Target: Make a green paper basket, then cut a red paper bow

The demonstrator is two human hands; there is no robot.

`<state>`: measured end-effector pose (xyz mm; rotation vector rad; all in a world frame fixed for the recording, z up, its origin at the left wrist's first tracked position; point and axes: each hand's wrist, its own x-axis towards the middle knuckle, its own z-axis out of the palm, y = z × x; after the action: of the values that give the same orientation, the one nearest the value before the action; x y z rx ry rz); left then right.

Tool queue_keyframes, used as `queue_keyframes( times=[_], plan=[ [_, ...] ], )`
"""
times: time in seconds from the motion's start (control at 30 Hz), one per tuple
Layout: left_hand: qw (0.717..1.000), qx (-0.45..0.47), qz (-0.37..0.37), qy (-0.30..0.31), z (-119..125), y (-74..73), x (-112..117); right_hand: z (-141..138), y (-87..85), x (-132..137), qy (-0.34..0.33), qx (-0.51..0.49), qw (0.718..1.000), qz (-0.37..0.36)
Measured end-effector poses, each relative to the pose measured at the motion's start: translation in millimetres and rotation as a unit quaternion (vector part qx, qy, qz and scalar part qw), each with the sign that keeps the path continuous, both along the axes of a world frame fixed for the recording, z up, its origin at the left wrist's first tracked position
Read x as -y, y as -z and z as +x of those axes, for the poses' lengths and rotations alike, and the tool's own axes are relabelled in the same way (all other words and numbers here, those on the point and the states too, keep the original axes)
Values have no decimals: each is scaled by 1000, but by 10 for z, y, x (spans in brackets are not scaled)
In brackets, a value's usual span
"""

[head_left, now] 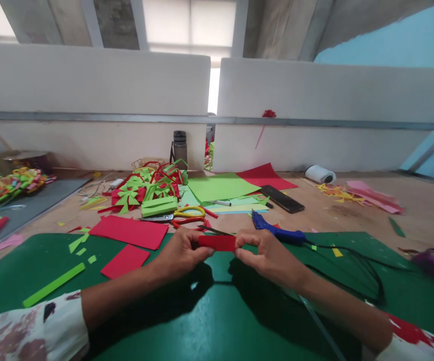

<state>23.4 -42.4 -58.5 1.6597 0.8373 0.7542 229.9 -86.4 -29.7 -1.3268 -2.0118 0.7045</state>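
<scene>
A small red paper strip [217,243] is stretched level between my two hands above the green mat [209,321]. My left hand [181,253] pinches its left end and my right hand [260,250] pinches the right end. Just behind the hands lie scissors with red handles [188,221] and scissors with yellow handles [189,212]. A blue glue gun [279,231] rests beyond my right hand, its cord trailing right. To the left of my left hand are a large red paper sheet [129,230] and a smaller red paper piece [125,260].
A pile of green and red paper cutouts [151,185] sits at the back left near a dark bottle [179,148]. Green paper sheets [220,186] and a phone [282,198] lie behind the mat. A green strip [54,285] lies front left. White panels [89,85] stand behind.
</scene>
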Motion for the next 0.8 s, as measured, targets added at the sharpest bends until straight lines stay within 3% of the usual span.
queue_keyframes(
  times=[0.17,0.53,0.8],
  plan=[
    [1000,13,23,-12,-29,-8,-97,64,-47,-112,27,-44,999,-14],
    [998,22,-40,-32,72,-71,74,-310,35,-93,30,-91,993,-63],
    [995,60,-71,-30,-14,-87,-95,-214,27,-127,57,-110,990,-67]
  ],
)
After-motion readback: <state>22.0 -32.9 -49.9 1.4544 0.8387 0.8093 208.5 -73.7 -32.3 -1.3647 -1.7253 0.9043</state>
